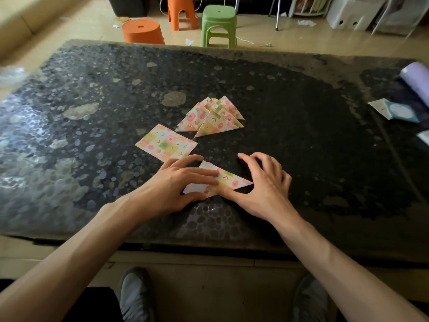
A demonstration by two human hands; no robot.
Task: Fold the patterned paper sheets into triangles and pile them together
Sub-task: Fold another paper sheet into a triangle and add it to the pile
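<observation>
While half-folded, white-backed patterned sheet (232, 180) under left hand (183, 180) and right hand (262, 189), fingers (202, 176) loose, apart.

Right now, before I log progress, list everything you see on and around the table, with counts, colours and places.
table: one, dark speckled, mid-view
folded triangles: several overlapping, count unclear, pink-green patterned, table centre
flat sheets: at least one, same pattern, left of the triangles
half-folded sheet: one, patterned, white back showing, under both hands
orange stools: two, floor beyond table
green stool: one, beside them
lilac roll: one, table's right edge
packet: one, teal-white, near the roll
grey shoes: two, floor below
left hand: presses flat on the sheet
right hand: thumb on its lower edge
</observation>
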